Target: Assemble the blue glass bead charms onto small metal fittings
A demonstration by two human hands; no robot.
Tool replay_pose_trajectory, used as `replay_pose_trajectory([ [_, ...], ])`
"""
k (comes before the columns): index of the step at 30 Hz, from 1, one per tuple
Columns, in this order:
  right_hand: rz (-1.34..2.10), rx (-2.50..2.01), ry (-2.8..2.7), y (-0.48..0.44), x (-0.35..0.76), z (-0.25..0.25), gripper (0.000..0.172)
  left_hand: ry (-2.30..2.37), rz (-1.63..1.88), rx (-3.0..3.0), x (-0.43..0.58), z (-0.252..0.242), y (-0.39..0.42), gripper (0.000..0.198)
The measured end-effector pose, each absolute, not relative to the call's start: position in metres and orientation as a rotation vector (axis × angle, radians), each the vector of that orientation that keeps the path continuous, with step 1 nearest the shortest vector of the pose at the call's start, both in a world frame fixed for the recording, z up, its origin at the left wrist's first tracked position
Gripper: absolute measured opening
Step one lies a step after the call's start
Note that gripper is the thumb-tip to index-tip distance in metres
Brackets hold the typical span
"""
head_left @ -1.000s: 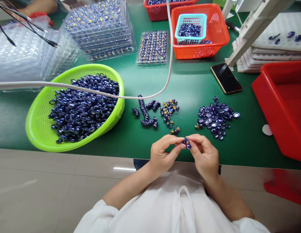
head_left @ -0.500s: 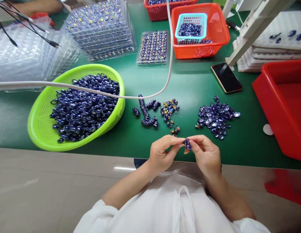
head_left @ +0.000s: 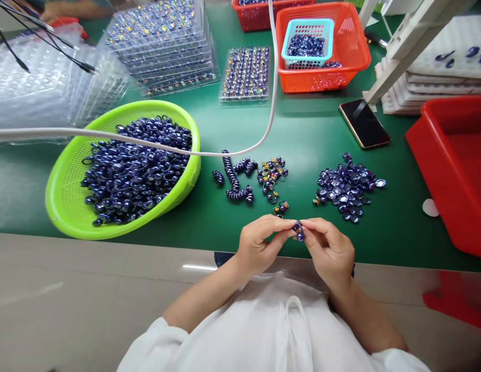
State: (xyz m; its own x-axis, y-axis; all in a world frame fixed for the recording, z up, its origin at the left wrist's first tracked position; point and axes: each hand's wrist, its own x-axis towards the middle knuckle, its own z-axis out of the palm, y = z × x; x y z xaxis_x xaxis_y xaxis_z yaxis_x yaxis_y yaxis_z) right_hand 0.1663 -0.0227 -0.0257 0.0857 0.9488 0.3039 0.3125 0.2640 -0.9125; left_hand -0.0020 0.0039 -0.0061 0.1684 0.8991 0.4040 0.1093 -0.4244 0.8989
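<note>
A small, shiny dark-blue ring (head_left: 300,232) with a rounded bead-like end is pinched between both hands near the table's front edge. My left hand (head_left: 261,240) grips it from the left with thumb and forefinger. From the other side, the thumb and forefinger of my right hand (head_left: 329,248) close on the same piece. Fingertips partly hide it. Just beyond the hands lie ring pieces with amber-coloured stones (head_left: 272,175). Strung-looking rows of dark rings (head_left: 233,178) rest to their left, and a heap of flat dark-blue stones (head_left: 343,188) lies to the right.
A green basket (head_left: 56,206) full of dark rings stands left, under a white cable (head_left: 209,154). Filled clear trays (head_left: 244,98), an orange basket (head_left: 321,82) and a phone (head_left: 364,124) are farther back. A red bin (head_left: 438,170) stands right. Another person's arm shows at upper left.
The ring has turned slightly between my fingertips, so its loop shows more clearly. Both hands stay in nearly the same place, and the view has shifted a little.
</note>
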Motion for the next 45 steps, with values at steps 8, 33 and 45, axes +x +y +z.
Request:
replay_pose_trajectory([
  [8,0.757,-1.096,-1.508,-0.017,0.178,-0.028,0.032,0.920,1.325,1.610,-0.001,-0.006,0.004,0.021],
  [33,0.869,-1.090,-1.463,-0.014,0.181,-0.020,0.028,0.960,1.278,1.587,0.001,0.001,0.004,0.021],
  [45,1.083,-0.999,-1.363,-0.015,0.183,-0.023,0.022,0.950,1.240,1.638,-0.002,0.000,0.003,0.021],
])
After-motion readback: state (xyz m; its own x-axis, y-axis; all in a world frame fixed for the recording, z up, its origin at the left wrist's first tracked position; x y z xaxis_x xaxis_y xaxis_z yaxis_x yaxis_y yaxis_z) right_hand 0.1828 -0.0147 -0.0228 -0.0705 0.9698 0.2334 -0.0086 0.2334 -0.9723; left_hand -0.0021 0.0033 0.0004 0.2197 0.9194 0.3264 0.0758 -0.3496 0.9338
